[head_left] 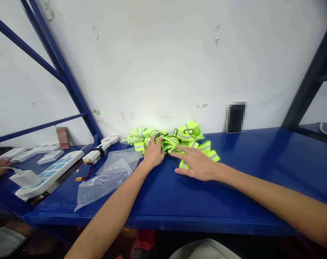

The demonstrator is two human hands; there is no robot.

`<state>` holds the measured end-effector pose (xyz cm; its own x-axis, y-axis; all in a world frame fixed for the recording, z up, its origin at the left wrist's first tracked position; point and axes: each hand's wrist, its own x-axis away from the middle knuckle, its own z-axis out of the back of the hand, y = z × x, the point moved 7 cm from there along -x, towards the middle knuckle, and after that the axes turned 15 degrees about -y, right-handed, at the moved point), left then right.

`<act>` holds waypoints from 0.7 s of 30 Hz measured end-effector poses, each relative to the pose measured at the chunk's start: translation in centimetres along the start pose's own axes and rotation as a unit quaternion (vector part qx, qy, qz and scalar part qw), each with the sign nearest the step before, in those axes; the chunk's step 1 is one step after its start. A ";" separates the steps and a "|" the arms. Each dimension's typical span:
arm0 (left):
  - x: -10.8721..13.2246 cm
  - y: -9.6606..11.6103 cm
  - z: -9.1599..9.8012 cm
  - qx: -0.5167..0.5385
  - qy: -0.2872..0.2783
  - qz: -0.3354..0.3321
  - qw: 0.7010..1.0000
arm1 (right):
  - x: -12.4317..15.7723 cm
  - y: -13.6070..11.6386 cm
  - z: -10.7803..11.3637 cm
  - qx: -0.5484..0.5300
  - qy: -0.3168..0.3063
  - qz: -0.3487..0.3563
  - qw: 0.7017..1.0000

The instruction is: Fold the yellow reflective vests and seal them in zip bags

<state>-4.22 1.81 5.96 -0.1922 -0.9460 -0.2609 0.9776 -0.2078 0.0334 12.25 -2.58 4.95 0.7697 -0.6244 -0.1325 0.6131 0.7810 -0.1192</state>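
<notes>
A tangled heap of neon yellow-green reflective straps (192, 131) with grey stripes and black buckles lies against the wall at the back of the blue shelf. My left hand (153, 154) is on the near side of the heap, its fingers curled down onto the reflective straps. To the right of it, my right hand (197, 164) is open, fingers stretched out and apart over the near straps, with nothing visibly gripped. Left of my left hand lie clear plastic bags (106, 180), flat on the shelf.
A white power strip (55, 171), a small white fan (109, 139) and a device with red and black leads (92, 156) lie at the left. A dark phone-like object (235, 118) leans on the wall. Another person's hand (0, 169) shows far left. Blue posts (63, 68) frame the shelf.
</notes>
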 end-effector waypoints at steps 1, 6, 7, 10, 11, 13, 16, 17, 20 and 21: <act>-0.2 -0.3 -0.3 0.013 0.000 0.009 1.000 | 0.6 0.0 -0.8 -0.001 -0.018 -0.004 1.000; -0.8 -1.0 -1.2 0.035 -0.016 0.036 0.999 | -0.2 0.0 -0.9 0.029 0.002 0.003 1.000; -0.9 -0.8 -1.3 0.023 -0.028 0.028 0.999 | -0.9 -0.1 -0.8 0.037 0.012 0.011 0.999; -1.0 0.2 -1.5 -0.027 -0.045 -0.012 0.999 | -2.9 0.8 -0.8 0.038 0.012 -0.007 0.999; -1.0 0.5 -1.5 -0.039 -0.043 -0.023 0.998 | -3.3 1.3 -1.0 0.036 0.006 -0.022 0.999; -1.1 0.7 -1.2 -0.054 -0.031 -0.031 0.998 | -3.8 2.4 -1.2 0.038 -0.007 -0.051 0.998; -1.2 0.0 -0.7 -0.057 -0.002 0.001 0.998 | -3.6 4.0 -1.0 0.053 -0.012 -0.081 0.995; -1.2 -0.4 -0.6 -0.056 0.001 0.020 0.998 | -3.4 4.4 -0.8 0.055 -0.013 -0.089 0.994; -1.4 -1.5 -1.2 -0.044 -0.030 0.065 0.996 | -2.7 5.8 -0.2 0.056 -0.014 -0.110 0.992; -1.4 -1.9 -1.5 -0.038 -0.052 0.080 0.995 | -2.5 6.2 -0.1 0.054 -0.014 -0.116 0.992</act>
